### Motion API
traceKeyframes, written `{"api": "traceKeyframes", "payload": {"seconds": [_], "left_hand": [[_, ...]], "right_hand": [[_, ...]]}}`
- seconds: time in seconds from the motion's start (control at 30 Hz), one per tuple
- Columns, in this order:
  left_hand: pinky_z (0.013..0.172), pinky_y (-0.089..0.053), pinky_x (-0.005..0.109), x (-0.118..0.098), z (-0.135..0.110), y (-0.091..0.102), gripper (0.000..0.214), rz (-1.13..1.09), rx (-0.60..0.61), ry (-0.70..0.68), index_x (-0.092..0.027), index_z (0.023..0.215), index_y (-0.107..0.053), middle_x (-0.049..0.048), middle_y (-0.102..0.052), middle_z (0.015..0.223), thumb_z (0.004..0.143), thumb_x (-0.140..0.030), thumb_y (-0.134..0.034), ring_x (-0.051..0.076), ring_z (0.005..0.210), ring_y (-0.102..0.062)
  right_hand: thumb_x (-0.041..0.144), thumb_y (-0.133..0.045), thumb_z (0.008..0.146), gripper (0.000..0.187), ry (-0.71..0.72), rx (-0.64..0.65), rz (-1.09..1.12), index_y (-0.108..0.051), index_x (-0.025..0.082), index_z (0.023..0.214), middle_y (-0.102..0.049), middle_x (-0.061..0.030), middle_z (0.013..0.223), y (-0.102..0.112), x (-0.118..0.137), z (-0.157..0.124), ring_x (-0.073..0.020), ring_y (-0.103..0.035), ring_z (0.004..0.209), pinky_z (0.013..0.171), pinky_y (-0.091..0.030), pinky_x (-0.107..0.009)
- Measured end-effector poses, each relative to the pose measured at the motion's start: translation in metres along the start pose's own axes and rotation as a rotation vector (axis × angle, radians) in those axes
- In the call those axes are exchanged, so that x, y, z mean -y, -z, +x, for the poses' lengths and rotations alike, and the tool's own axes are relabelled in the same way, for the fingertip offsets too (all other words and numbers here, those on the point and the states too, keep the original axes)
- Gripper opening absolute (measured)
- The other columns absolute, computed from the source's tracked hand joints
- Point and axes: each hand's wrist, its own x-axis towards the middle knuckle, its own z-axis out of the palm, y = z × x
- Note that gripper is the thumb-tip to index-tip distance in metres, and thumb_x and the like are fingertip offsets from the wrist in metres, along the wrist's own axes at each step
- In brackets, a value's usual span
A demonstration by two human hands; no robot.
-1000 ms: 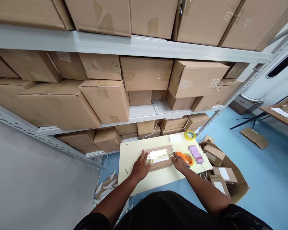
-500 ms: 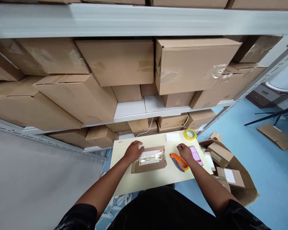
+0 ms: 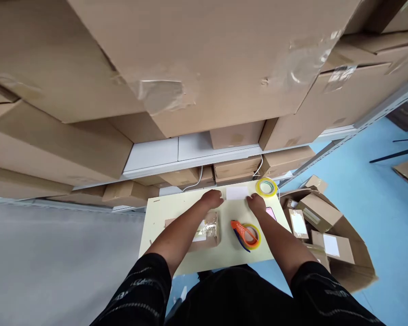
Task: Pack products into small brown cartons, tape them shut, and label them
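On the pale yellow table (image 3: pixel 163 213) lies a small taped cardboard box (image 3: pixel 209 233), partly under my left forearm. My left hand (image 3: pixel 212 198) reaches past it, fingers curled, at the left edge of a white paper sheet (image 3: pixel 237 193) near the table's far side. My right hand (image 3: pixel 256 202) is at the sheet's right edge, fingers bent down. Whether either hand grips the sheet I cannot make out. An orange tape dispenser (image 3: pixel 246 232) lies beside my right forearm. A yellow tape roll (image 3: pixel 266 187) sits at the far right corner. A pink phone (image 3: pixel 271 213) peeks out beside my right wrist.
Metal shelving (image 3: pixel 190 158) stacked with large cardboard boxes (image 3: pixel 204 63) looms close over the table. To the right, on the blue floor, an open carton (image 3: pixel 347 226) holds several small labelled boxes (image 3: pixel 316 210). A grey wall is at the left.
Both hands left the taped box and the tape dispenser and moved forward to the white sheet at the table's far edge. The camera leaned in closer under the shelf.
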Motion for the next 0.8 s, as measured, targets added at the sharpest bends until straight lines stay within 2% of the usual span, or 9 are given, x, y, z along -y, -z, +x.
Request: {"api": "traceKeyframes", "payload": {"seconds": [0.1,0.37,0.47,0.53,0.6,0.7,0.8], "left_hand": [[0.091,-0.054,0.035,-0.001,0.004,-0.007,0.034,0.013,0.011,0.023,-0.023,0.116,-0.074,0.0103,-0.073,0.128,0.095,-0.045,-0.057,0.029,0.117,-0.068],[0.093,-0.054,0.034,0.014,0.002,-0.011,0.036,0.002,0.038,0.083,-0.025,0.12,-0.073,0.0089,-0.073,0.13,0.097,-0.047,-0.056,0.028,0.118,-0.068],[0.091,-0.055,0.035,0.016,0.008,-0.011,0.035,-0.015,0.057,0.086,-0.024,0.115,-0.075,0.0102,-0.074,0.126,0.096,-0.047,-0.057,0.028,0.114,-0.069],[0.089,-0.055,0.036,0.017,0.012,-0.011,0.034,-0.024,0.061,0.084,-0.023,0.113,-0.075,0.0115,-0.074,0.125,0.095,-0.046,-0.057,0.03,0.113,-0.07],[0.089,-0.055,0.037,0.019,0.015,-0.011,0.034,-0.035,0.055,0.087,-0.022,0.112,-0.075,0.0123,-0.074,0.124,0.096,-0.046,-0.056,0.031,0.113,-0.07],[0.089,-0.055,0.037,0.023,0.014,-0.011,0.035,-0.055,0.047,0.102,-0.022,0.112,-0.074,0.0124,-0.075,0.123,0.096,-0.046,-0.055,0.031,0.111,-0.07],[0.088,-0.054,0.036,0.03,0.005,-0.012,0.034,-0.074,0.048,0.113,-0.021,0.11,-0.075,0.0118,-0.075,0.121,0.096,-0.046,-0.056,0.03,0.11,-0.07]], "right_hand": [[0.047,-0.057,0.097,0.044,0.0,0.003,0.003,-0.068,0.018,0.128,-0.074,-0.0154,0.124,-0.001,0.003,0.007,-0.0284,-0.07,0.114,0.085,-0.05,-0.032],[0.045,-0.058,0.098,0.031,0.002,0.03,-0.019,-0.069,0.019,0.111,-0.075,-0.0117,0.107,-0.006,0.009,0.018,-0.0263,-0.071,0.1,0.078,-0.049,-0.031],[0.044,-0.054,0.1,0.033,0.02,-0.017,-0.04,-0.066,0.018,0.117,-0.072,-0.0135,0.115,-0.004,0.012,0.013,-0.0275,-0.068,0.106,0.082,-0.049,-0.033],[0.043,-0.053,0.101,0.035,0.123,-0.117,-0.103,-0.063,0.017,0.121,-0.068,-0.0156,0.124,-0.004,0.02,0.006,-0.0285,-0.064,0.114,0.088,-0.048,-0.035],[0.043,-0.052,0.102,0.034,0.288,-0.178,-0.206,-0.063,0.016,0.121,-0.065,-0.0165,0.125,-0.008,0.034,-0.002,-0.029,-0.059,0.117,0.094,-0.046,-0.035],[0.048,-0.051,0.102,0.038,0.468,-0.101,-0.352,-0.064,0.017,0.119,-0.064,-0.0172,0.124,-0.02,0.061,-0.013,-0.0298,-0.056,0.116,0.094,-0.046,-0.038],[0.053,-0.052,0.101,0.045,0.467,-0.012,-0.452,-0.064,0.016,0.125,-0.062,-0.0188,0.127,-0.036,0.084,-0.02,-0.0315,-0.055,0.117,0.089,-0.049,-0.04]]}}
